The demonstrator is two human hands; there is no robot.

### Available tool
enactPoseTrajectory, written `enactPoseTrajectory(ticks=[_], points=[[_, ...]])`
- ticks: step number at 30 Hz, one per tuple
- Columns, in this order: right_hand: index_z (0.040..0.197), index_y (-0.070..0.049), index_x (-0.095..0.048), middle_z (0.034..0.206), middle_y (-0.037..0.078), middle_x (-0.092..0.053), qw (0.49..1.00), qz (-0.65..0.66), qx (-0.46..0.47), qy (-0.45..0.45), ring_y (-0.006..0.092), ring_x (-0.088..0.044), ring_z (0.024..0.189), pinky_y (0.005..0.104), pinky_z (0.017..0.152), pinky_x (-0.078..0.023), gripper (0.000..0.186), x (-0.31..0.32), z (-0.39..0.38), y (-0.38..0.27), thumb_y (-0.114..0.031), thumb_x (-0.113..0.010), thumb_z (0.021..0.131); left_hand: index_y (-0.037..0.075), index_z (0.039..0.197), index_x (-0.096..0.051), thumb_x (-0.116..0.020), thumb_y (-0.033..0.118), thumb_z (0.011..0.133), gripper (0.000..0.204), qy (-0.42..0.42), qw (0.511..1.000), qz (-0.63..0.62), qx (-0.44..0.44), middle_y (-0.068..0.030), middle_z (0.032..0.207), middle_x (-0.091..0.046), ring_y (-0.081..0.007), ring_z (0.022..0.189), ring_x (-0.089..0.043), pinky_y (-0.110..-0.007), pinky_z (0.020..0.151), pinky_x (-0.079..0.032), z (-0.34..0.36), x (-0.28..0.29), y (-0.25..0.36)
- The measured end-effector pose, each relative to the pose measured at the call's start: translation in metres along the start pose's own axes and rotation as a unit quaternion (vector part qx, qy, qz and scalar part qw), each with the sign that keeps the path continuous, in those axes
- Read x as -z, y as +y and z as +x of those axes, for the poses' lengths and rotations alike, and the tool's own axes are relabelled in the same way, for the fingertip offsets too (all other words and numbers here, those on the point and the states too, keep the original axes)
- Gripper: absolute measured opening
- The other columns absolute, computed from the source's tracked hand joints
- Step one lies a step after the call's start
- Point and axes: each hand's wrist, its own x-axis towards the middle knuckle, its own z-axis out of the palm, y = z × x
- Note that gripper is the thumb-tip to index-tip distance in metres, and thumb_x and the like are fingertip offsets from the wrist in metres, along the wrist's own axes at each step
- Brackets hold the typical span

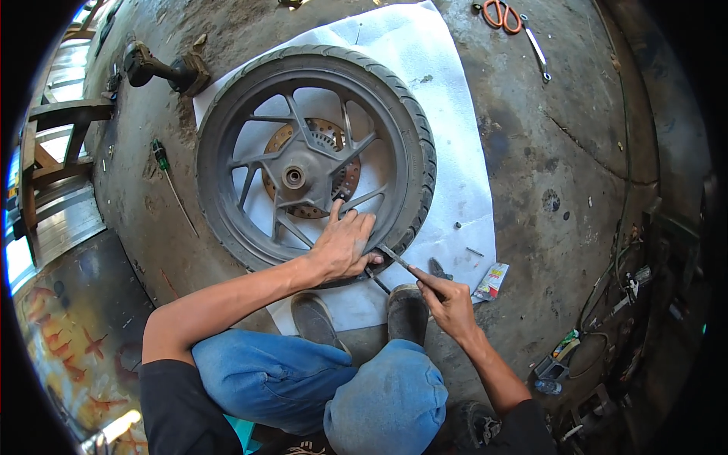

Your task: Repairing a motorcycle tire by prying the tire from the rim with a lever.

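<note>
Right hand (453, 307) grips a metal lever (400, 261) at the near edge of a wheel (312, 161).
The left hand (343, 244) rests on the wheel's near side, fingers partly curled; whether it grips anything cannot be told. The wheel lies flat on a white sheet (464, 182), a green-handled screwdriver (160, 156) to its left. Farther off lie a cordless power tool (179, 73) and orange-handled scissors (503, 17).

Stained grey floor (531, 220) is spreading out all around! Well to the left of the left hand (345, 244), a wooden frame (72, 112) is standing before bright light (17, 258); beyond the right hand (449, 305), farther off, a crack (567, 134) is running across the ground.
</note>
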Motion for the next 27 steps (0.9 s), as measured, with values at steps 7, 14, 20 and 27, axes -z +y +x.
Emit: enactPoseTrajectory(ticks=[7, 14, 20, 27], points=[[0.131, -0.012, -0.073, 0.075, 0.012, -0.071, 0.999, 0.015, 0.023, -0.028, 0.0137, -0.064, 0.062, 0.0306, 0.06, -0.051, 0.041, -0.014, 0.008, 0.046, 0.002, -0.069, 0.093, -0.006, 0.126, -0.049, -0.075, 0.046, 0.087, 0.069, 0.011, 0.999, -0.003, 0.039, -0.0187, 0.111, -0.06, -0.0365, 0.116, -0.055, -0.064, 0.12, -0.018, 0.004, 0.004, 0.011], [0.13, -0.011, -0.073, 0.071, 0.014, -0.068, 1.0, 0.014, -0.011, 0.013, 0.0187, -0.063, 0.058, 0.0334, 0.057, -0.05, 0.038, -0.011, -0.001, 0.004, -0.002, -0.07, 0.093, -0.003, 0.126, -0.052, -0.079, 0.045, 0.084, 0.069, 0.03, 0.998, 0.031, 0.043, -0.015, 0.115, -0.062, -0.0324, 0.119, -0.055, -0.062, 0.121, -0.022, 0.002, -0.001, 0.013], [0.128, -0.009, -0.073, 0.071, 0.023, -0.067, 0.976, -0.205, -0.055, -0.04, 0.036, -0.069, 0.064, 0.0464, 0.062, -0.054, 0.034, 0.001, 0.014, -0.095, -0.008, -0.065, 0.095, -0.004, 0.127, -0.052, -0.081, 0.036, 0.08, 0.068, 0.013, 0.998, 0.034, 0.052, -0.0165, 0.114, -0.063, -0.0344, 0.119, -0.056, -0.063, 0.122, -0.022, 0.002, 0.001, 0.011], [0.129, -0.008, -0.07, 0.08, 0.03, -0.069, 0.956, -0.289, -0.041, -0.045, 0.0454, -0.072, 0.079, 0.0543, 0.073, -0.058, 0.034, -0.012, 0.017, -0.108, -0.01, -0.06, 0.096, -0.003, 0.124, -0.052, -0.082, 0.04, 0.078, 0.07, 0.053, 0.995, 0.076, 0.037, -0.0183, 0.113, -0.065, -0.0364, 0.119, -0.059, -0.064, 0.12, -0.025, 0.001, -0.002, 0.01]])
